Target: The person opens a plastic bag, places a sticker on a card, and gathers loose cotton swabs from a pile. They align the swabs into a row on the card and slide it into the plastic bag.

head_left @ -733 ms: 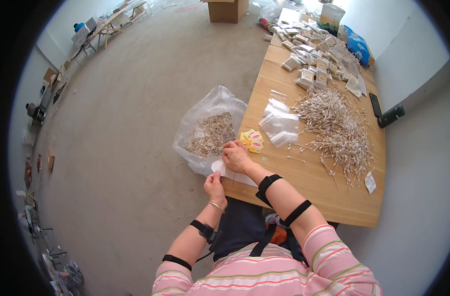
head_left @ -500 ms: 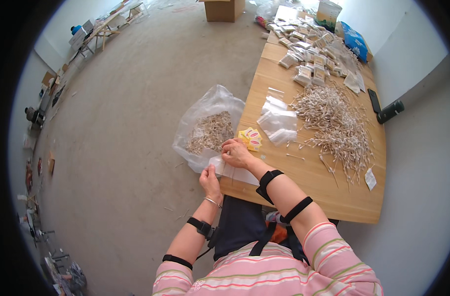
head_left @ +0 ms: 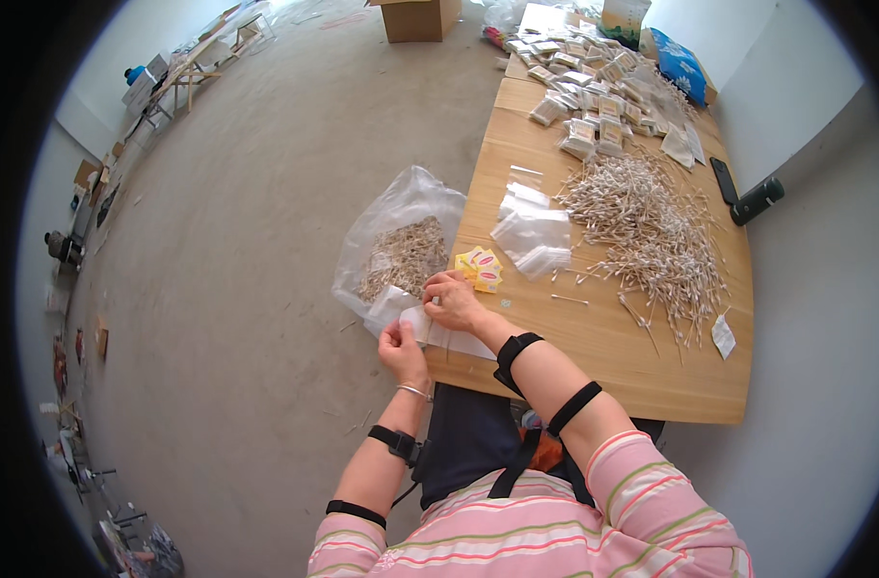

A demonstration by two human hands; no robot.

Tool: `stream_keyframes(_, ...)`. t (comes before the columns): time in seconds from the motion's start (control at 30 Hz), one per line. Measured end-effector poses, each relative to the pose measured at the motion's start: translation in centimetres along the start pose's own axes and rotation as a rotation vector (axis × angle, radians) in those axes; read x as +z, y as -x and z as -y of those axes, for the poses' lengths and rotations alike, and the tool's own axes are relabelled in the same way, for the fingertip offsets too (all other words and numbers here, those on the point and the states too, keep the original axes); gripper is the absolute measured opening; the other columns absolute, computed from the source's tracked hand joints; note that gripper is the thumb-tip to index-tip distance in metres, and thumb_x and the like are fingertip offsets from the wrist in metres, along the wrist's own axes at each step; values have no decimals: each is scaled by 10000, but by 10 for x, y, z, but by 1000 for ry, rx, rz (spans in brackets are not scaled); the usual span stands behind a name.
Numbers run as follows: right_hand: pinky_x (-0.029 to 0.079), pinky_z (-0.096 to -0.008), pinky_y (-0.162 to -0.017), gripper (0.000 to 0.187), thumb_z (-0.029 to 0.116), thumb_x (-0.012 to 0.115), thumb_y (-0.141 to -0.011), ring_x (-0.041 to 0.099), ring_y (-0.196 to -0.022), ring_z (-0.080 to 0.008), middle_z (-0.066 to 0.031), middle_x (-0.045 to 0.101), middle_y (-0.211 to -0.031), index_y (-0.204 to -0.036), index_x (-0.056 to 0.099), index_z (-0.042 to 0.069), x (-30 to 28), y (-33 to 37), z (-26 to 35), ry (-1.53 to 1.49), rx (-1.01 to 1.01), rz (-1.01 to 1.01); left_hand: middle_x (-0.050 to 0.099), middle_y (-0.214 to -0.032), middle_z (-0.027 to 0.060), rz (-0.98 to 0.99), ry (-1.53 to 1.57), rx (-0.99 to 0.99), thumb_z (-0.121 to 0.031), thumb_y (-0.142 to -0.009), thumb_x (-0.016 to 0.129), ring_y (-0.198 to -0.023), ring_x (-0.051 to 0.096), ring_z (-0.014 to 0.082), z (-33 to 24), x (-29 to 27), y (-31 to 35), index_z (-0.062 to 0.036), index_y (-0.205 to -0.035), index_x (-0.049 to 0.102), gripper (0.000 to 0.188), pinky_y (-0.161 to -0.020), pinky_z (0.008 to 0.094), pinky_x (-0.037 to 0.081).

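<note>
My left hand (head_left: pixel 403 354) is closed, thumb and fingers pinching a small clear plastic bag (head_left: pixel 389 304) just off the table's left edge. Close beside it, my right hand (head_left: pixel 455 302) is closed too, its fingertips curled down by the bag; what they hold is hidden. Under both hands a white sheet (head_left: pixel 466 345) lies at the table corner. Fanned yellow cards (head_left: pixel 479 269) touch the far side of my right hand. Flat clear bags (head_left: pixel 536 241) lie to the right of the cards, and beyond them spreads a big heap of cotton swabs (head_left: pixel 642 226).
A large plastic sack (head_left: pixel 362 252) of cotton swabs stands against the table's left side. Many filled packets (head_left: pixel 584 101) pile up at the far end. A phone (head_left: pixel 723 180) and a dark bottle (head_left: pixel 758 201) lie along the right edge. A cardboard box (head_left: pixel 418 19) stands on the floor.
The small clear bag now sticks out further beyond my left fingers, over the sack. Both hands stay close together at the table edge. The whole view has shifted slightly.
</note>
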State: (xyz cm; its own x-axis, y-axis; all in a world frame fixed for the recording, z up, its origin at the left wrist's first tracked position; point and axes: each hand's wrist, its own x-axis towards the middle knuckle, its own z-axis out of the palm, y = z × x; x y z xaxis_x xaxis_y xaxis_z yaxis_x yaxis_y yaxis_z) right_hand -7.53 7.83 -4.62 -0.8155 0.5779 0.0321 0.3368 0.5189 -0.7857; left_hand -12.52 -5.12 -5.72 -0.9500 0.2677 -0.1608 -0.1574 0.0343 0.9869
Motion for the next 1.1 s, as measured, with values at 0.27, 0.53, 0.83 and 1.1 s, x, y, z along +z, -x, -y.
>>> stream_keyframes(0.27,358,-412,-991,146,215,594,-734,452,-1154,-269,-5,620,-1068,-788,710,146,-2,0,-7,18,13,6,609,-844,11,94,60,-110,-159,-896,641,-720,533,75,-6,-3,0,8,-952,597,182,-652,211,444)
stream_keyframes(0.53,353,-412,-991,133,222,604,-767,456,-1154,-258,3,623,-1059,-805,712,155,2,2,-2,-44,-2,-17,626,-823,8,104,16,-111,-146,-903,618,-673,528,67,-13,-8,-37,-1,-956,616,154,-606,215,437)
stream_keyframes(0.83,346,-413,-996,124,237,616,-783,459,-1145,-251,7,619,-1059,-795,703,149,6,-1,-5,1,21,-32,619,-837,-9,123,97,-247,-148,-889,642,-677,528,50,-8,-15,-20,-35,-1058,557,220,-591,191,423)
stream_keyframes(1.1,355,-422,-989,144,231,596,-746,464,-1137,-263,1,632,-1028,-794,715,165,-2,-1,1,-8,36,-29,633,-876,10,148,39,-224,-50,-857,655,-709,547,53,-10,-15,11,2,-1094,558,261,-608,189,421)
